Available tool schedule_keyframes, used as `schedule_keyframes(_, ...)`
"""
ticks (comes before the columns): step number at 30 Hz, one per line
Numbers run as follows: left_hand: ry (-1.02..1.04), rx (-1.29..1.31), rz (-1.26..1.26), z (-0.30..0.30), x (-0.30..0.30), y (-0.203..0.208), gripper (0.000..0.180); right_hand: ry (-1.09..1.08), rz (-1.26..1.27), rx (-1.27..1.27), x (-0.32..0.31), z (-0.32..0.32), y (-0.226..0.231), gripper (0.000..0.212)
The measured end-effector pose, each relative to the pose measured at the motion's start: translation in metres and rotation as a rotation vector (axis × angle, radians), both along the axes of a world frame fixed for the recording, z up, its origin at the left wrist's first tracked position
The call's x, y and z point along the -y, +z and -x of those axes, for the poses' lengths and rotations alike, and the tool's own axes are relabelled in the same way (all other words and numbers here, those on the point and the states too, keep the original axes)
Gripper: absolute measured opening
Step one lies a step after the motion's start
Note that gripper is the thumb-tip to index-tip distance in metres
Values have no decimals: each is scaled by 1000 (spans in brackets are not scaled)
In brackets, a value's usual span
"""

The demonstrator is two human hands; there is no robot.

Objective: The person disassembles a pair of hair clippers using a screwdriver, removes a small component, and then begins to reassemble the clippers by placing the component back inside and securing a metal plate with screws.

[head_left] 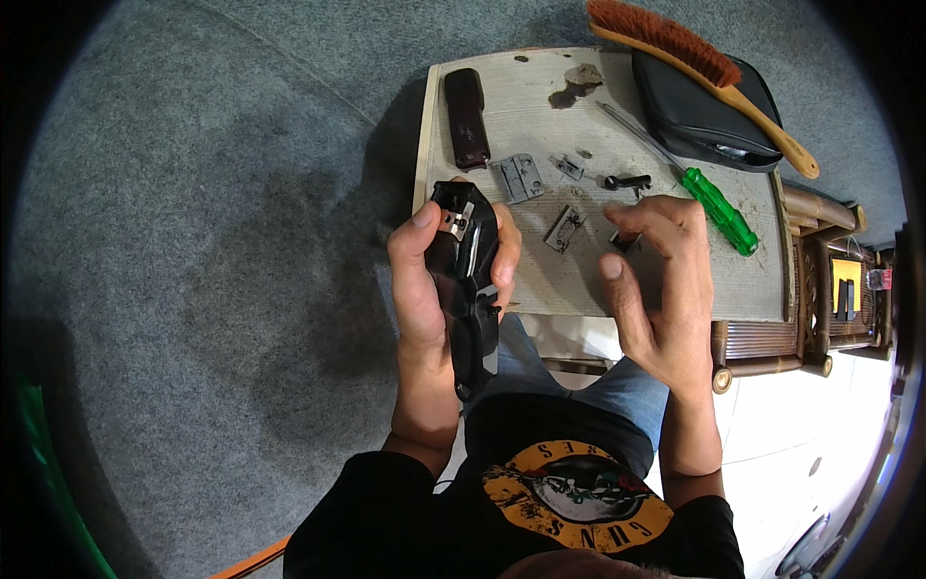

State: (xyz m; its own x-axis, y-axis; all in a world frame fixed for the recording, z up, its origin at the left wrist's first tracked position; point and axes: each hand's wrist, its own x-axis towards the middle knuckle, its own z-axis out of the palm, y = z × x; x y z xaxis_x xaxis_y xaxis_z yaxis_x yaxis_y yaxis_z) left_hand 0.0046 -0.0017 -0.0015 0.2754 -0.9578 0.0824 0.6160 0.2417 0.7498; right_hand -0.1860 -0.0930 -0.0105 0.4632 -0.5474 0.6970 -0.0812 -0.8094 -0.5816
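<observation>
My left hand (417, 294) is wrapped round the black body of a hair clipper (467, 333), holding it upright over the table's near left edge. Its outer cover is off, so a metal piece shows inside near the top end. My right hand (672, 289) hovers over the table's right part, thumb and forefinger apart, with nothing visible between them. A small dark part lies partly hidden behind its fingers. Close by are a rectangular metal blade piece (565, 229), a black lever-like part (629, 181), a small metal bracket (570, 167) and a grey blade plate (521, 179).
On the pale table (526, 96) lie a dark maroon clipper cover (467, 121) and a screwdriver with a green handle (720, 211). A black zip case (690, 121) sits at the back right, a wooden brush (675, 48) across it. Bamboo furniture (767, 340) stands to the right.
</observation>
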Motion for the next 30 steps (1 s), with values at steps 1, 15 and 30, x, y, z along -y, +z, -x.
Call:
schedule_keyframes(1,2,1,-2,1,1,1,51,-7,2,0,1,1,0,40)
schedule_keyframes(15,0,53,58,3,4,-2,49,-199,-465,331,4,21,1,14)
schedule_keyframes(30,65,193,-56,12,3,-1,49,-260,349,-507,53,3,22,12)
